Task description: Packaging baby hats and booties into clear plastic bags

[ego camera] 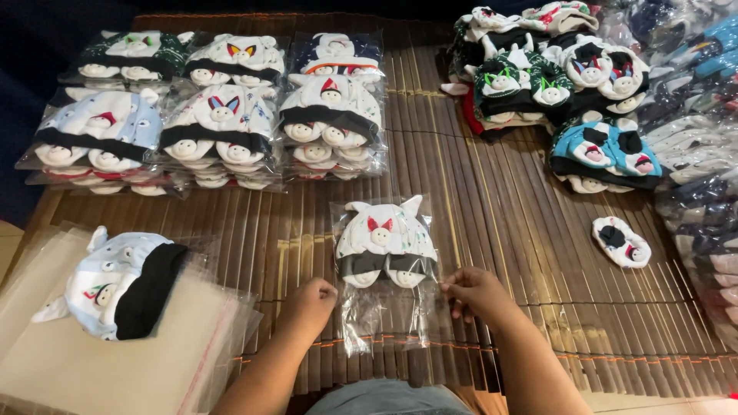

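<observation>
A person's two hands pinch a clear bag lying flat on a bamboo mat. The left hand has its fingers closed on the bag's left edge, the right hand on its right edge. A white baby hat sits inside. Bagged hats are stacked beyond; loose hats lie at right.
</observation>
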